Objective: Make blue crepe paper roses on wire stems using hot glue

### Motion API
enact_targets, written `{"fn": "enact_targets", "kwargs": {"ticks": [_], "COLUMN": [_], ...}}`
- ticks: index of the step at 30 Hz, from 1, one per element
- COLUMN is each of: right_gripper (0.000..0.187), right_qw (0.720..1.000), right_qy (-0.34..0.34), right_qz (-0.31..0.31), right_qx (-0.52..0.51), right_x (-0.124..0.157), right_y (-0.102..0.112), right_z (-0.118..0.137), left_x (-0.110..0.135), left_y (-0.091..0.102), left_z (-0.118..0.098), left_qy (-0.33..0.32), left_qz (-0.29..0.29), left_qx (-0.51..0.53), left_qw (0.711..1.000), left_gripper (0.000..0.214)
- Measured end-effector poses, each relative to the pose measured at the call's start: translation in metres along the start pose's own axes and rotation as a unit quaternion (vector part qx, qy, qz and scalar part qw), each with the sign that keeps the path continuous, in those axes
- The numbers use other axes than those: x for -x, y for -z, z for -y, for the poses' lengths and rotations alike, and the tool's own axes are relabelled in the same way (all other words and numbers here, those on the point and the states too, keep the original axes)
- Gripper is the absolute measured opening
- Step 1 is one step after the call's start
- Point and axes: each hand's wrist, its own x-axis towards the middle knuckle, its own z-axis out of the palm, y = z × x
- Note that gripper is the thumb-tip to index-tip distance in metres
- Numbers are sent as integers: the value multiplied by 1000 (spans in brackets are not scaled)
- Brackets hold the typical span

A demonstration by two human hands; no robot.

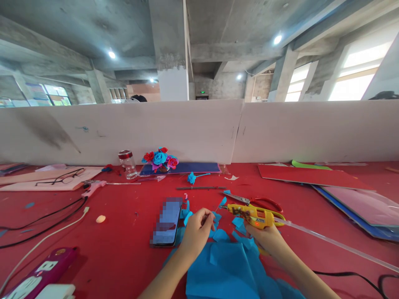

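Note:
My right hand (268, 237) is closed around a yellow hot glue gun (254, 215) whose nozzle points left and whose clear glue stick trails off to the right. My left hand (197, 231) pinches a small piece of blue paper (216, 216) near the nozzle. Both hands hover over a heap of blue crepe paper (229, 268) and cut blue scraps on the red table (124, 232). A phone (167, 222) lies just left of my left hand.
Red-handled scissors (255, 201) lie behind the glue gun. A bouquet of blue and red paper flowers (159, 159), a single blue paper flower (191, 177), a glass jar (127, 163), glasses (64, 176), a pink glue gun (92, 188), cables, a power strip (42, 272) and coloured card sheets (311, 176) lie around.

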Motion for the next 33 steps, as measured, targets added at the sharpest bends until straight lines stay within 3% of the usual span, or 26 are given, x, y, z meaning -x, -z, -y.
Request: {"fn": "enact_targets", "kwargs": {"ticks": [10, 16, 26, 33], "right_gripper": [13, 14, 18, 16], "right_qw": [1000, 999, 1000, 1000], "right_qy": [8, -29, 3, 18], "right_qz": [-12, -6, 1, 0], "right_qx": [-10, 22, -1, -17], "right_x": [-3, -2, 6, 7], "right_y": [0, 2, 1, 1], "right_z": [-5, -3, 7, 8], "left_x": [0, -1, -3, 0], "left_y": [2, 2, 1, 1], "left_z": [-1, 3, 6, -1], "left_qy": [18, 21, 45, 32], "left_qz": [-2, -1, 21, 25], "left_qx": [-2, 17, 87, 45], "left_qw": [1000, 1000, 995, 998], "left_gripper": [24, 24, 26, 28]}}
